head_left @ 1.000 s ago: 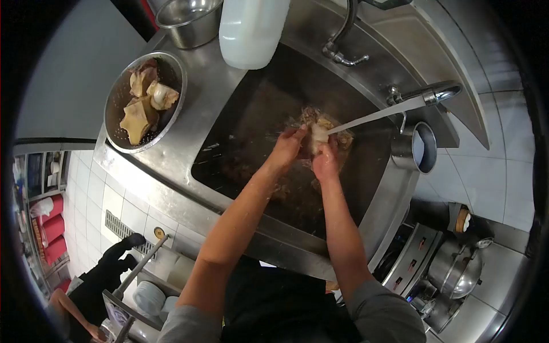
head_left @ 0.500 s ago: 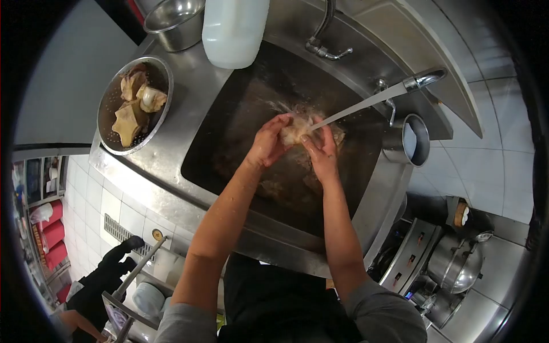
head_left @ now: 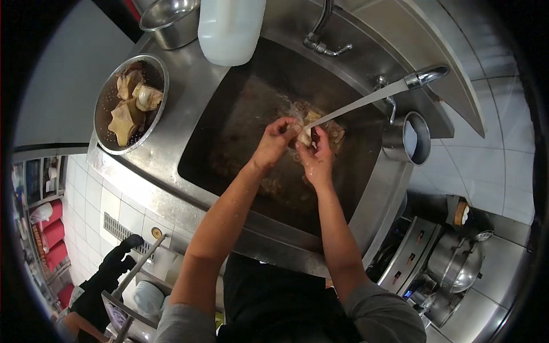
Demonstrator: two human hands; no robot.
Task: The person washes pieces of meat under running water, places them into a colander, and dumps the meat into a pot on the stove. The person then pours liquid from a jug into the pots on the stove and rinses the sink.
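Observation:
Over the sink (head_left: 197, 146) both hands hold a pale, wet meat bone (head_left: 306, 136) under the running water (head_left: 360, 106). My left hand (head_left: 277, 140) pinches its left side, fingertips curled in. My right hand (head_left: 315, 154) grips it from the right, thumb toward the front. Water from the faucet (head_left: 428, 76) strikes right by the fingers. More meat pieces (head_left: 337, 132) lie in the murky water just behind and below the hands, their outlines partly hidden. A metal colander (head_left: 103, 140) on the left counter holds several meat bones (head_left: 127, 121).
A white plastic jug (head_left: 231, 34) and a steel bowl (head_left: 168, 26) stand at the sink's back left. A steel pot (head_left: 420, 140) sits by the right rim. A stove with a lidded pot (head_left: 456, 263) is at lower right. Another person (head_left: 94, 291) is at lower left.
Both hands have drawn closer together around the bone, and the fingers have shifted their hold. Splashing has lessened, so the bone and the pieces behind it show more clearly.

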